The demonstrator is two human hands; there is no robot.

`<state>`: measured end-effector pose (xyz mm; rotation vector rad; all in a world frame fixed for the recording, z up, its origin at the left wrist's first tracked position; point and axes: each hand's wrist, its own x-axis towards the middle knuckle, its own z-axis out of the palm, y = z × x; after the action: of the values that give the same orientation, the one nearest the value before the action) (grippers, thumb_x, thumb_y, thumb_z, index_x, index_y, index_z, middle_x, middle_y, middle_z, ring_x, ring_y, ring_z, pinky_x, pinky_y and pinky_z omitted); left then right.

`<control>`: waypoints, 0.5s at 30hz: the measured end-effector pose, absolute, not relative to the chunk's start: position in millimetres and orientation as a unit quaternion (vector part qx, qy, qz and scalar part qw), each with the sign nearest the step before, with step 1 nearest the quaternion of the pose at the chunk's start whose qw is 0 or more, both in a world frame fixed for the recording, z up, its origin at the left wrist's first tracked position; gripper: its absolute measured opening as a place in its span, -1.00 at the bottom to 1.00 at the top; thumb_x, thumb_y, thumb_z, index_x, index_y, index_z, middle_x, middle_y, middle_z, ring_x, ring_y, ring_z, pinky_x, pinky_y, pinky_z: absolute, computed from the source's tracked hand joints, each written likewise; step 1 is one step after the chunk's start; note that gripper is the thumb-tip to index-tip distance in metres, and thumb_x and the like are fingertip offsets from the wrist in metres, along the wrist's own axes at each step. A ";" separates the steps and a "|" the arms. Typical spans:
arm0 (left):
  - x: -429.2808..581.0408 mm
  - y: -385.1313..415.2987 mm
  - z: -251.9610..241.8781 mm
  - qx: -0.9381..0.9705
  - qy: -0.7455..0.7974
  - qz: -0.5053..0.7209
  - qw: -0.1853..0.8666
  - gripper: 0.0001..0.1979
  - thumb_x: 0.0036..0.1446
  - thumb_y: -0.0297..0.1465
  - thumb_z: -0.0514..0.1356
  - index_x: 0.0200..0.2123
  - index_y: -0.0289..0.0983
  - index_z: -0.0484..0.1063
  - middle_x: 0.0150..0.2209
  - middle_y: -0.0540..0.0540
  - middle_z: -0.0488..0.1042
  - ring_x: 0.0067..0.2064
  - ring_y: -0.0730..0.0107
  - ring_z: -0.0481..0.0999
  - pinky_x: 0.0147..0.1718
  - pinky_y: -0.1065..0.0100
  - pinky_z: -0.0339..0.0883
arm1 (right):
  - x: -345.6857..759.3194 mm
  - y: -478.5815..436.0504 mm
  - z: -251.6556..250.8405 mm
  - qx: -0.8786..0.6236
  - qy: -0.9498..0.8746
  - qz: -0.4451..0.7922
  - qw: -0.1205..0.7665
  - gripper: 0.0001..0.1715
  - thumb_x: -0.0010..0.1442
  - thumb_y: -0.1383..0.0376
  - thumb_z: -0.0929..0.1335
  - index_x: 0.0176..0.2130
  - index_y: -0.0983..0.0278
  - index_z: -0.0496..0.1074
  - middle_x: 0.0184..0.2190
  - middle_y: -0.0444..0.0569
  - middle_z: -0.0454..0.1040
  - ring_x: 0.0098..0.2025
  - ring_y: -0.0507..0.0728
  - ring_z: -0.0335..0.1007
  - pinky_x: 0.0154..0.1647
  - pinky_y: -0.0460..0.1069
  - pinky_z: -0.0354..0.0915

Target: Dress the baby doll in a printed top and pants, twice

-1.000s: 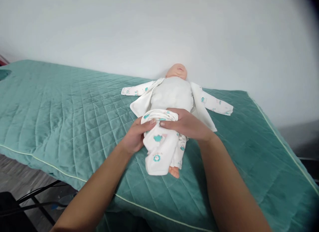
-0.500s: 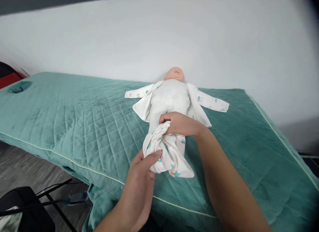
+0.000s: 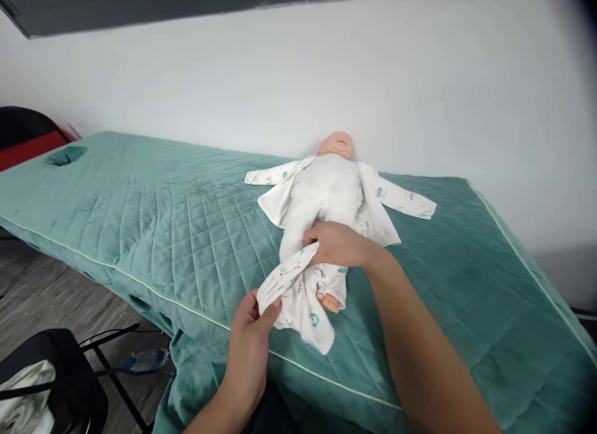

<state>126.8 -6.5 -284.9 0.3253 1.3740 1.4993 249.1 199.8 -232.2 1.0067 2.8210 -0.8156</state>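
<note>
On the green bed, a doll is lying on its back, its shirt spreading open. At its legs, trousers are bunching — left hand pinching the waistband, right hand gripping it further up, presumably holding it taut between them.

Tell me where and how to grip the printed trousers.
The printed trousers are probably best pinched at the gathered upper edge, one end per hand: left hand from the near left, right hand from the right. That edge slants as a thick band between them; the lower leg end spreads loose.
</note>
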 end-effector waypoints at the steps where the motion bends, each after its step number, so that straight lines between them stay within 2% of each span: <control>1: 121.3 -4.3 -286.1 0.150 0.592 0.616 0.499 -0.72 0.07 -0.23 0.40 -0.22 -0.25 0.50 -0.31 -0.01 0.55 -0.28 0.37 0.46 -0.28 0.40 0.28 | 249.0 199.7 -232.5 0.322 0.910 -0.260 0.018 -0.75 0.02 0.08 0.48 -0.40 0.20 0.51 -0.34 -0.09 0.56 -0.29 0.13 0.41 -0.33 -0.01 0.10; 6: 100.4 8.0 -284.8 0.216 0.655 0.547 0.475 -0.79 0.01 -0.34 0.38 -0.39 -0.26 0.40 -0.46 0.06 0.38 -0.39 0.41 0.31 -0.40 0.41 0.14 | 249.7 199.1 -233.6 0.302 0.920 -0.250 0.000 -0.70 0.06 0.04 0.48 -0.41 0.21 0.48 -0.32 -0.09 0.56 -0.28 0.13 0.40 -0.34 -0.01 0.07; 11: 93.6 17.4 -282.1 0.275 0.666 0.501 0.479 -0.86 0.03 -0.37 0.30 -0.39 -0.26 0.38 -0.46 0.05 0.35 -0.38 0.40 0.29 -0.39 0.40 0.11 | 250.2 200.6 -235.9 0.301 0.921 -0.245 -0.003 -0.72 0.07 0.07 0.48 -0.40 0.22 0.48 -0.33 -0.09 0.54 -0.26 0.13 0.38 -0.32 -0.01 0.07; 15: 91.0 28.3 -287.1 0.305 0.643 0.500 0.493 -0.87 0.01 -0.40 0.28 -0.38 -0.26 0.38 -0.43 0.05 0.35 -0.35 0.40 0.29 -0.37 0.40 0.13 | 253.0 205.1 -241.5 0.295 0.911 -0.283 -0.046 -0.81 0.11 0.17 0.45 -0.39 0.22 0.45 -0.34 -0.13 0.51 -0.27 0.10 0.35 -0.28 -0.02 0.10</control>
<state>91.0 28.3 -287.1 0.7389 1.5602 1.2123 253.0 205.1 -241.5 0.9548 2.9508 -0.9170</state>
